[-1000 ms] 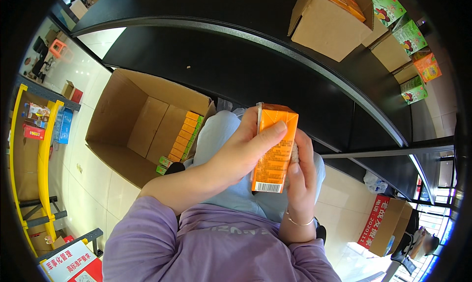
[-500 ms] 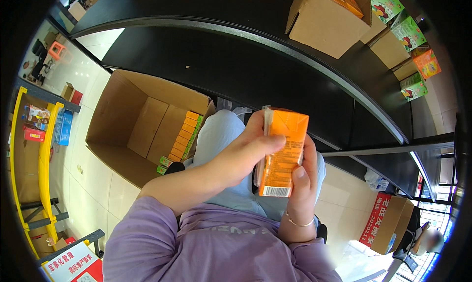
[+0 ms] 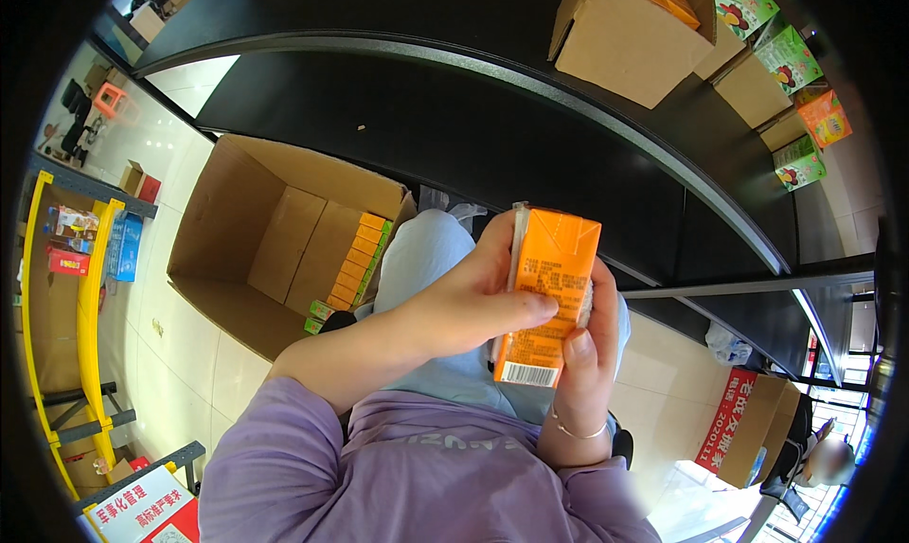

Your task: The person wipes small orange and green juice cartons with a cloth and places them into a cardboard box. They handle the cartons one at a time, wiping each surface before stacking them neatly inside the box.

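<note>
An orange drink carton (image 3: pixel 559 259) is held upright above my lap, its printed back and barcode facing me. Clear wrapping shows along its left edge. My left hand (image 3: pixel 488 292) grips it from the left, thumb lying across the printed face and the other fingers hidden behind. From the right, my right hand (image 3: pixel 592 344) closes on the lower side, its thumb by the bottom corner. To my left stands an open cardboard box (image 3: pixel 227 249), with a row of small orange and green cartons (image 3: pixel 356 259) along its inner right side.
Ahead are black shelves (image 3: pixel 426 117) bearing a cardboard carton (image 3: pixel 639 46) and green packs (image 3: pixel 791 65) at far right. A yellow rack (image 3: pixel 90 325) stands left. At right, a red-sided box (image 3: pixel 743 429) sits near another person (image 3: pixel 824 462).
My left thumb has slid lower across the carton's face. The carton has tilted slightly and shifted a little downward, with both hands still on it.
</note>
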### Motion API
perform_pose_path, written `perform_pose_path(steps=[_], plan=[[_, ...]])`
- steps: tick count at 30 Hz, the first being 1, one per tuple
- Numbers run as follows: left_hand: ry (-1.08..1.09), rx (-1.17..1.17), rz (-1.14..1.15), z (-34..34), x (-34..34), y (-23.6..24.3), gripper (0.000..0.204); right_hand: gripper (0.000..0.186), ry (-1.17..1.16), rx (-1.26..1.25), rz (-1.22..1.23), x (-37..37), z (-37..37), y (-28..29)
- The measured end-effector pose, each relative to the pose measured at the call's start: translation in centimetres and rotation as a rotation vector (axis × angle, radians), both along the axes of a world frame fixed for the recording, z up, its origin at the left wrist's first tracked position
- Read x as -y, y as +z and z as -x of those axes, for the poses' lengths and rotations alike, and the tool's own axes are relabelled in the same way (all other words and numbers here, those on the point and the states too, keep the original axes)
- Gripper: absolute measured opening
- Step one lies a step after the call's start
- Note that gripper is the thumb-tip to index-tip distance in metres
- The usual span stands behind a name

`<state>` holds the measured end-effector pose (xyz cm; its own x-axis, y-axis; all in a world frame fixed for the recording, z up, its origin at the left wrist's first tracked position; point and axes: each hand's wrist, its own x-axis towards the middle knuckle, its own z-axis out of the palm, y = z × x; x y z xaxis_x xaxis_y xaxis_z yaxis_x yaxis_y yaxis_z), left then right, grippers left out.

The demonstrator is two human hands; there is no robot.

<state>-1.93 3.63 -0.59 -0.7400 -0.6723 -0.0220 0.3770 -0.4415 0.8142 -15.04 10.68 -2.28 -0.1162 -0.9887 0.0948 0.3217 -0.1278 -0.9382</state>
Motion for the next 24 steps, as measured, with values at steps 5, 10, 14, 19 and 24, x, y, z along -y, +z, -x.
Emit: perform_pose_path(steps=[5,10,14,19,24], plan=[[0.007,0.013,0.005,0.01,0.06,0.18,0.062,0.071,0.002,0.012,0.003,0.16,-0.06,-0.11],[0.022,0.029,0.029,0.1,0.06,0.13,0.061,0.07,0.009,0.034,0.003,0.25,-0.06,-0.32],[0.04,0.043,0.027,0.13,-0.1,0.38,0.06,0.069,0.012,0.055,0.006,0.27,-0.15,-0.42],[0.06,0.097,0.046,0.25,-0.11,0.68,0.06,0.068,0.014,0.012,0.014,0.3,0.08,-0.61],[0.072,0.073,0.037,0.41,-0.19,0.65,0.063,0.061,-0.041,-0.118,0.033,0.32,0.8,-0.85]])
